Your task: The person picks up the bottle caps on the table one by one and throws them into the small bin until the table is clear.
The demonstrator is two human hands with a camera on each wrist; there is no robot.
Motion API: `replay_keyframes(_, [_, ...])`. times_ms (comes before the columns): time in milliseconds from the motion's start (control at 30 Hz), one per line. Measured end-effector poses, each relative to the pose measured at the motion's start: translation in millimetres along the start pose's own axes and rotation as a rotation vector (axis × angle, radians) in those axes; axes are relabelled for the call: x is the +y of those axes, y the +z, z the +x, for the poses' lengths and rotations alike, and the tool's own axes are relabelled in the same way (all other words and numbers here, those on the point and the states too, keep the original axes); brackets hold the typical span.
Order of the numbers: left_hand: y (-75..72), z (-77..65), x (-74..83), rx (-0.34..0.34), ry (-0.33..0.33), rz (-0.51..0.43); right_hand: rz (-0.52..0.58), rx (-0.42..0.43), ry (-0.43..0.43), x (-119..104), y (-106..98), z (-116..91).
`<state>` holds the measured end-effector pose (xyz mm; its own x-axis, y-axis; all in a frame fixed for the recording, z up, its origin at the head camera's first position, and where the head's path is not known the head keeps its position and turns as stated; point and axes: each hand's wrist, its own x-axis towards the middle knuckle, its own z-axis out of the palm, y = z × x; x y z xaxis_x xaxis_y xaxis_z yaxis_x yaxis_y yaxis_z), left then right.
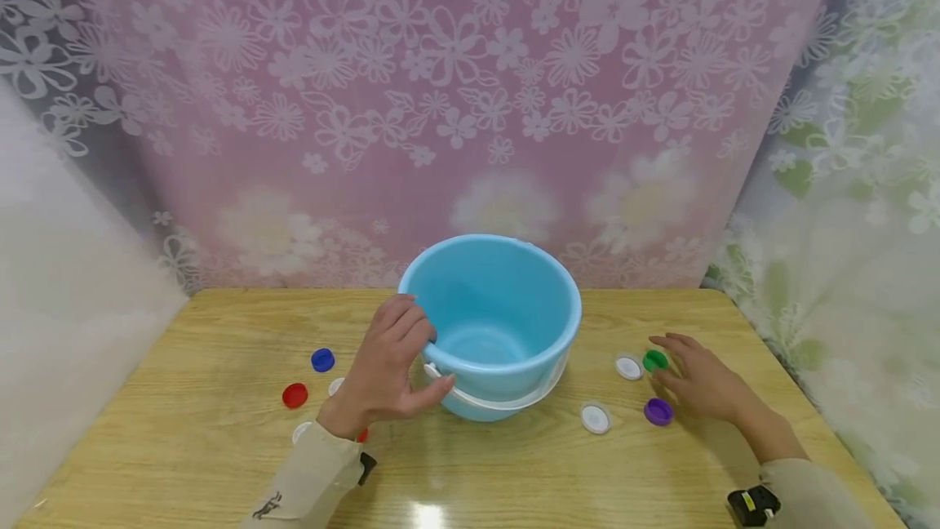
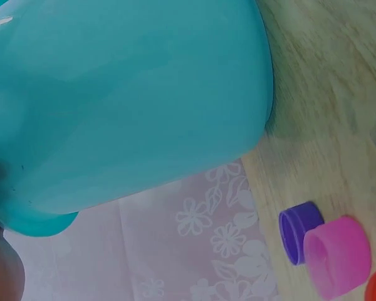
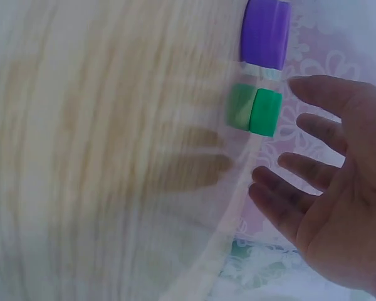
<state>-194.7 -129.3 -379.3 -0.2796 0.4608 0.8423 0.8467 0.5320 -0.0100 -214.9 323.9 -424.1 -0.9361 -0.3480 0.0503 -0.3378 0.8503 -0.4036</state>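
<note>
A light blue bucket [image 1: 490, 341] with a white handle [image 1: 507, 405] stands upright on the table. My left hand [image 1: 389, 362] grips its rim on the near left side, with the fingers hooked over the edge and the thumb outside. The bucket's wall [image 2: 125, 94] fills much of the left wrist view. My right hand [image 1: 701, 378] hovers at the right with loosely bent fingers, holding nothing. Its fingertips are close to a green bottle cap [image 1: 655, 361], and a purple cap [image 1: 658, 411] lies just nearer. In the right wrist view the hand [image 3: 338, 182] is spread beside the green cap [image 3: 266, 111].
Two white caps [image 1: 628, 366] lie between the bucket and my right hand. Left of the bucket are a blue cap [image 1: 322, 360], a red cap [image 1: 295, 395] and others partly hidden by my left arm. A flowered curtain [image 1: 470, 104] hangs behind the wooden table [image 1: 184, 431].
</note>
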Motion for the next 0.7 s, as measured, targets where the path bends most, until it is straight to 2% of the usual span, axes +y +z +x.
replay_keyframes(133, [-0.2, 1.1, 0.5, -0.007, 0.006, 0.006, -0.020, -0.029, 0.009, 2.5, 2.2, 1.7])
replay_keyframes(533, [-1.4, 2.3, 0.9, -0.029, -0.010, 0.025, -0.047, -0.014, -0.011, 5.1, 5.6, 5.9])
replay_keyframes(700, [-1.3, 2.4, 1.8, -0.022, -0.021, 0.033, -0.057, -0.027, 0.018, 6.9, 7.9, 6.5])
